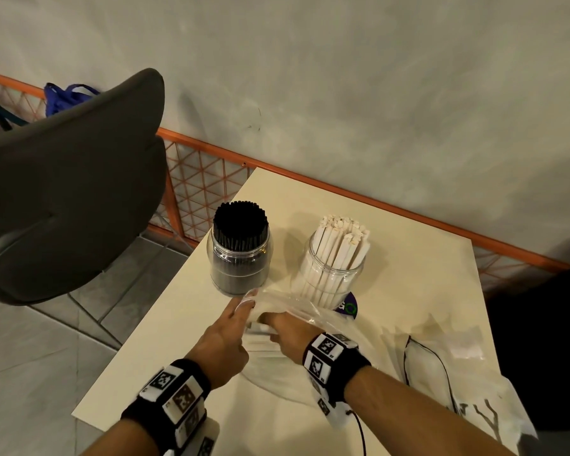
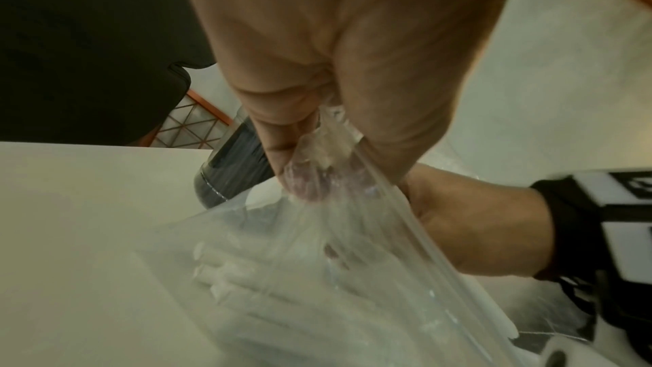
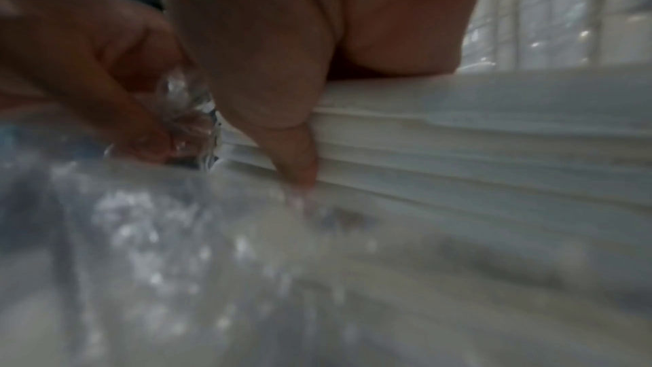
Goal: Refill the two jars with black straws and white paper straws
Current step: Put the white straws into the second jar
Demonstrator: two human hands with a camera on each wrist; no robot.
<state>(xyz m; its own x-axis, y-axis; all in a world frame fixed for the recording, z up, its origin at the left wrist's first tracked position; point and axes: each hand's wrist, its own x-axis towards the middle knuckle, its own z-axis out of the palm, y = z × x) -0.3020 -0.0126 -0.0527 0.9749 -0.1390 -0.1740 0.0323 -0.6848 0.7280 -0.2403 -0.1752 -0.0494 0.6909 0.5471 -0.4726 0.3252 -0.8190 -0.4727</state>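
Note:
Two clear jars stand at the far side of the cream table (image 1: 408,274). The left jar (image 1: 239,261) is packed with black straws (image 1: 241,222); the right jar (image 1: 331,281) holds white paper straws (image 1: 341,241). In front of them lies a clear plastic bag (image 1: 297,306) of white paper straws (image 2: 254,283). My left hand (image 1: 234,319) pinches the bag's open edge (image 2: 317,149) and lifts it. My right hand (image 1: 287,330) reaches inside the bag, its fingers (image 3: 282,127) curled round a bundle of white straws (image 3: 476,136).
A second, flattened clear bag (image 1: 454,363) with a dark cord lies on the table at the right. A grey chair (image 1: 69,189) stands left of the table, before an orange mesh rail (image 1: 204,179) along the wall. A purple sticker (image 1: 349,307) shows beside the white-straw jar.

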